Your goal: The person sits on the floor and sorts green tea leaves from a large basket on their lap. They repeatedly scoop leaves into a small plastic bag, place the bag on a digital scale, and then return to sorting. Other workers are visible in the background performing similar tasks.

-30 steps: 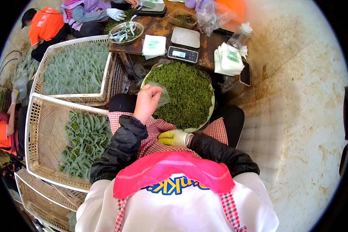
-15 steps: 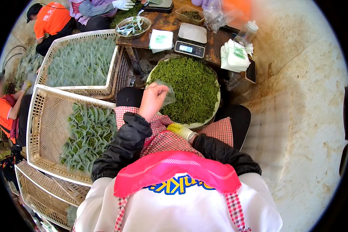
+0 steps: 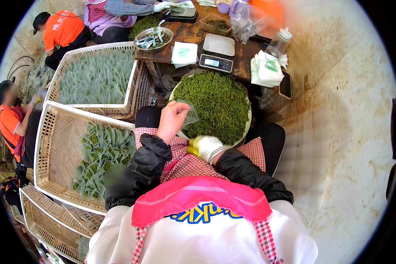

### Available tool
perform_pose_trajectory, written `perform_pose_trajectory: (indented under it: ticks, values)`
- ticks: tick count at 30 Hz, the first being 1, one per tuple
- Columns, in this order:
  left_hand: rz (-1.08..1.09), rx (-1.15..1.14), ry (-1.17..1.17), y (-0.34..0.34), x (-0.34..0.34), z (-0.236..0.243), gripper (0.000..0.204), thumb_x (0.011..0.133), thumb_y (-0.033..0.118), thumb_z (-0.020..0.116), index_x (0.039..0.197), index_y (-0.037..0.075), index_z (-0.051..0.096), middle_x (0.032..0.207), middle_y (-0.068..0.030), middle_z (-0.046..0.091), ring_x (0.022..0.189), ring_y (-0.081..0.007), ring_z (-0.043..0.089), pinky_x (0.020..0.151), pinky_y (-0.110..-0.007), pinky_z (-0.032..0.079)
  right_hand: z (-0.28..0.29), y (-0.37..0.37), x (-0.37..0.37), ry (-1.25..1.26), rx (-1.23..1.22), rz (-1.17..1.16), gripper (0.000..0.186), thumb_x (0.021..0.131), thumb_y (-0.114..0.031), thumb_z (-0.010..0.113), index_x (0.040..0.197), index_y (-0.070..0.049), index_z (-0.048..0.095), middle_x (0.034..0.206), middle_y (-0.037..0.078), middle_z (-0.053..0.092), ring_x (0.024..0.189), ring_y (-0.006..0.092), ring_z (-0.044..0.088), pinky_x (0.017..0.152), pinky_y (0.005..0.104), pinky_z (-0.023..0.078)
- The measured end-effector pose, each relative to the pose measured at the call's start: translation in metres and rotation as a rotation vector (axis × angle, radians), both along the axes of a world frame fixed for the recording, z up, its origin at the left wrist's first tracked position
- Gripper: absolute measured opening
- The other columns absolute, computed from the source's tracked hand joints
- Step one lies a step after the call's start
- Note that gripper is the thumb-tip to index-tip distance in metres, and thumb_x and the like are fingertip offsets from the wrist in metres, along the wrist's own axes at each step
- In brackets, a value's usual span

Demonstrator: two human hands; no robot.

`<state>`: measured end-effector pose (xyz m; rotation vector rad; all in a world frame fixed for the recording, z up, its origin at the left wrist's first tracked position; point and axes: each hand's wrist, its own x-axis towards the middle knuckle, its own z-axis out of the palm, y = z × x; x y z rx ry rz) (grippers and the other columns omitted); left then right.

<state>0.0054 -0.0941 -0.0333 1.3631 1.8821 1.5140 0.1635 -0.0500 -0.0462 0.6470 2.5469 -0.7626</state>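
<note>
My bare left hand (image 3: 170, 119) pinches a small clear plastic bag (image 3: 189, 115) over the left rim of a round basin (image 3: 247, 130). The basin is heaped with small green berries (image 3: 213, 105) that look like green peppercorns. At its near rim, above my checked apron, rests my right hand (image 3: 205, 147) in a white and yellow glove. Its fingers are curled toward the left, and what they hold, if anything, is hidden.
Left of me stands a white crate (image 3: 57, 145) partly filled with packed bags (image 3: 103, 154); behind it is a fuller crate (image 3: 94, 81). Ahead, a wooden table (image 3: 187, 34) bears a digital scale (image 3: 216, 53), bag stacks (image 3: 267, 68) and a metal bowl (image 3: 154, 39). Co-workers sit at the left.
My right hand has turned, showing more of the glove's white back. My left hand stays nearly in place with the bag. A co-worker's gloved hand has moved to the far scale.
</note>
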Motion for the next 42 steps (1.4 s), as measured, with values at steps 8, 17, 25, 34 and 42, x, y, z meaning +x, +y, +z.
perform_pose_trajectory:
  ticks: [8, 17, 25, 34, 42]
  values:
    - [-0.071, 0.019, -0.012, 0.018, 0.000, 0.001, 0.010, 0.083, 0.001, 0.063, 0.090, -0.001, 0.069, 0.080, -0.0024, 0.052, 0.057, -0.0089, 0.052, 0.050, -0.023, 0.041, -0.039, 0.044, -0.009, 0.062, 0.481, 0.446, 0.037, 0.085, -0.019, 0.059, 0.120, -0.026, 0.062, 0.139, -0.003, 0.047, 0.127, 0.0260, 0.044, 0.096, 0.0502, 0.041]
    - [-0.005, -0.050, -0.222, 0.023, -0.012, -0.001, 0.012, 0.082, 0.000, 0.062, 0.091, -0.002, 0.069, 0.075, -0.0044, 0.053, 0.063, -0.0104, 0.052, 0.059, -0.025, 0.042, -0.032, 0.131, 0.024, 0.666, 0.114, -0.191, 0.033, 0.067, 0.000, 0.067, 0.099, -0.008, 0.067, 0.114, 0.012, 0.063, 0.104, 0.0324, 0.060, 0.092, 0.0360, 0.049]
    - [-0.027, -0.137, -0.334, 0.050, 0.000, 0.002, 0.010, 0.084, 0.002, 0.063, 0.090, -0.002, 0.068, 0.080, -0.0034, 0.054, 0.064, -0.0098, 0.052, 0.059, -0.025, 0.043, -0.002, 0.113, 0.015, 0.069, 0.249, -0.294, 0.084, 0.070, -0.029, 0.079, 0.144, -0.026, 0.038, 0.154, 0.004, 0.026, 0.130, 0.0379, 0.037, 0.102, 0.0482, 0.043]
    - [-0.137, -0.088, -0.732, 0.059, 0.019, -0.005, 0.012, 0.092, 0.008, 0.059, 0.099, -0.001, 0.063, 0.067, 0.0016, 0.055, 0.047, -0.0044, 0.045, 0.041, -0.021, 0.037, -0.043, 0.122, 0.024, 0.899, 0.104, -0.676, 0.049, 0.069, -0.008, 0.073, 0.116, -0.006, 0.060, 0.107, 0.016, 0.062, 0.098, 0.0318, 0.063, 0.086, 0.0362, 0.050]
    - [-0.125, -0.253, -0.601, 0.082, 0.035, -0.009, 0.014, 0.091, 0.008, 0.058, 0.098, -0.003, 0.063, 0.063, -0.0007, 0.053, 0.046, -0.0072, 0.045, 0.041, -0.024, 0.037, 0.031, 0.127, 0.033, 1.400, -1.132, -1.034, 0.037, 0.087, 0.005, 0.060, 0.121, -0.006, 0.053, 0.111, 0.010, 0.065, 0.095, 0.0215, 0.065, 0.077, 0.0348, 0.057]
